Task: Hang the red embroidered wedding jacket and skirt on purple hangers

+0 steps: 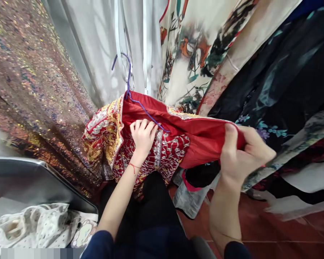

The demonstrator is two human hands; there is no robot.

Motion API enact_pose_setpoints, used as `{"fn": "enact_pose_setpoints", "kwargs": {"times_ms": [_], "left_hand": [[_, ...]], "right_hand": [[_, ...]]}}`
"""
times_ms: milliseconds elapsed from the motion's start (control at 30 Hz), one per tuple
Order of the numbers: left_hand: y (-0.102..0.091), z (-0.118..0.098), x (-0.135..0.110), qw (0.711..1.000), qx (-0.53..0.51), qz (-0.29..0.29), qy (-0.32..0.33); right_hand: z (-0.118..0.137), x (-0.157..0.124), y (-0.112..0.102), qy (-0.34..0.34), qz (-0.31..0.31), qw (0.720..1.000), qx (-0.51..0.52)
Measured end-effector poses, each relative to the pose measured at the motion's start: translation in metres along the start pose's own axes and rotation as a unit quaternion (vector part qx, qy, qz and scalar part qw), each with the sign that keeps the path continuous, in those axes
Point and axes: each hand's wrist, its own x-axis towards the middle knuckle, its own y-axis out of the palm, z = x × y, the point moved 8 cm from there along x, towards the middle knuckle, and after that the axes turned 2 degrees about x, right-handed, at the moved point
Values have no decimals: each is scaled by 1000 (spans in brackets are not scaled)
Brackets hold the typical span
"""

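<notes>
A red jacket (175, 151) with gold and silver embroidery hangs in front of me from a purple wire hanger (129, 68). Its front lies open, so the plain red lining (202, 140) shows. My left hand (143, 135) has its fingers curled over the embroidered inner edge, just below the hanger's arm. On the right, my right hand (240, 149) pinches the edge of the jacket, thumb on top, and stretches that side outward. The embroidered sleeve (102, 133) hangs on the left side.
A sequined curtain-like garment (43, 90) hangs at the left. White straps (147, 46) and a painted-pattern garment (194, 54) hang behind. Dark clothes (291, 82) fill the right. A chair (29, 180) with dotted white cloth (32, 223) stands lower left, above red floor tiles (259, 226).
</notes>
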Motion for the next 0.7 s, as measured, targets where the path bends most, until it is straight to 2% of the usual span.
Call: {"fn": "enact_pose_setpoints", "kwargs": {"times_ms": [67,100,200,267,300,333,400,467,533,600,700], "left_hand": [[7,3,5,1000,-17,-16,-16],[9,4,6,999,-28,-24,-23],[-6,1,-7,990,-73,-102,-63],[-25,-1,-30,972,-128,-169,-103],[-31,-2,-44,961,-171,-177,-124],[-30,-4,-58,950,-232,-153,-141],[-15,-10,-89,916,-355,-39,-185],[5,-15,-120,872,-429,63,-228],[17,-16,-138,847,-464,90,-244],[20,-12,-135,856,-456,52,-238],[7,-13,-101,925,-345,-16,-158]], "right_hand": [[11,-3,-11,-31,-22,999,-1],[14,-11,-11,-36,-6,999,2],[14,-52,3,-27,98,994,36],[12,-84,17,5,165,984,72],[11,-98,24,21,186,978,89],[12,-110,30,35,197,975,102],[16,-125,40,40,205,970,123],[24,-133,48,11,224,964,140],[33,-137,53,-34,251,954,159],[34,-137,49,-44,249,952,174],[18,-128,33,32,194,965,173]]}}
